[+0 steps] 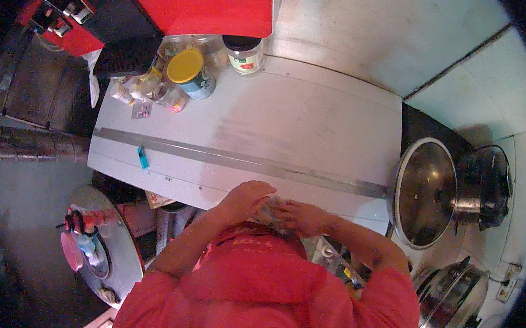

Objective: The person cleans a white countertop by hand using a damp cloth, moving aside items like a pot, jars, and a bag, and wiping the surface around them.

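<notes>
Close to my body, at the near edge of the white table (294, 116), my left hand (246, 201) and my right hand (302, 217) meet over a crumpled greyish cloth or bag (268, 212); its exact kind cannot be made out. The fingers of both hands rest on or around it, and part of it is hidden beneath them. A small teal plastic object (142, 158) lies on the tabletop to the left, in front of a long grey strip (227, 156) that crosses the table.
A tin with a yellow lid (186, 66), a black-lidded jar (244, 62), small bottles (121, 93) and a blister pack (142, 109) stand or lie at the back left. A glass-lidded pan (425, 193) and a metal pot (454, 305) are on the right. A round table (125, 241) stands at the left.
</notes>
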Demonstrator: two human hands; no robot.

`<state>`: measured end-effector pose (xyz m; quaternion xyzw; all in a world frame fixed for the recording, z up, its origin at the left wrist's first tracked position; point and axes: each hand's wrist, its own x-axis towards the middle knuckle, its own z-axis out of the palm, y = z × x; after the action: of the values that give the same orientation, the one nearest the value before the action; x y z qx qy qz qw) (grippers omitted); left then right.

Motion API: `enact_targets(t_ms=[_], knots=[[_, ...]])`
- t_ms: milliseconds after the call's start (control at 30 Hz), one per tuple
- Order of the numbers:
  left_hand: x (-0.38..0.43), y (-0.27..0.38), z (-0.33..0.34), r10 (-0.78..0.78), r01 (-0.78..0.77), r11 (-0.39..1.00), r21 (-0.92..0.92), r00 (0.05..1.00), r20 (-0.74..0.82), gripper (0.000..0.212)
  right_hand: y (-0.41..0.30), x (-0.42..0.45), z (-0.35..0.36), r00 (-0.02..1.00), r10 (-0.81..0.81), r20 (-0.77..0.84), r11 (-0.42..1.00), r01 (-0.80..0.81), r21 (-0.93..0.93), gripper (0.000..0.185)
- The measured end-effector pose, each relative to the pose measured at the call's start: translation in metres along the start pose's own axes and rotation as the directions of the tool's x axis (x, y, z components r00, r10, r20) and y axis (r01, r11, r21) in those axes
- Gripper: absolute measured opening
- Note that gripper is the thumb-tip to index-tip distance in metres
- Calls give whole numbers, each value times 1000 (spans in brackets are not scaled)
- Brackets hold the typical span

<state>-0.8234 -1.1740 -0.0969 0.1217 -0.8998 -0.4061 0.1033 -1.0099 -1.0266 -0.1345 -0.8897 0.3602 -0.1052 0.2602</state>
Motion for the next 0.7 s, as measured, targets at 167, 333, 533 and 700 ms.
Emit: enact_targets(t_ms=[167, 333, 533, 700], knots=[[14, -40, -19, 65, -65, 998, 21, 998, -16, 22, -65, -95, 74, 916, 394, 72, 891, -400, 213, 40], [75, -59, -80, -131, 117, 991, -62, 940, -316, 29, -102, -91, 22, 559, 819, -127, 574, -795, 198, 31], [181, -92, -131, 193, 110, 895, 432, 778, -598, 58, -47, -73, 23, 135, 573, -808, 538, -806, 247, 39], [236, -95, -159, 20, 397, 683, 613, 829, -559, 74, -17, -42, 25, 68, 696, -715, 379, -881, 285, 46]])
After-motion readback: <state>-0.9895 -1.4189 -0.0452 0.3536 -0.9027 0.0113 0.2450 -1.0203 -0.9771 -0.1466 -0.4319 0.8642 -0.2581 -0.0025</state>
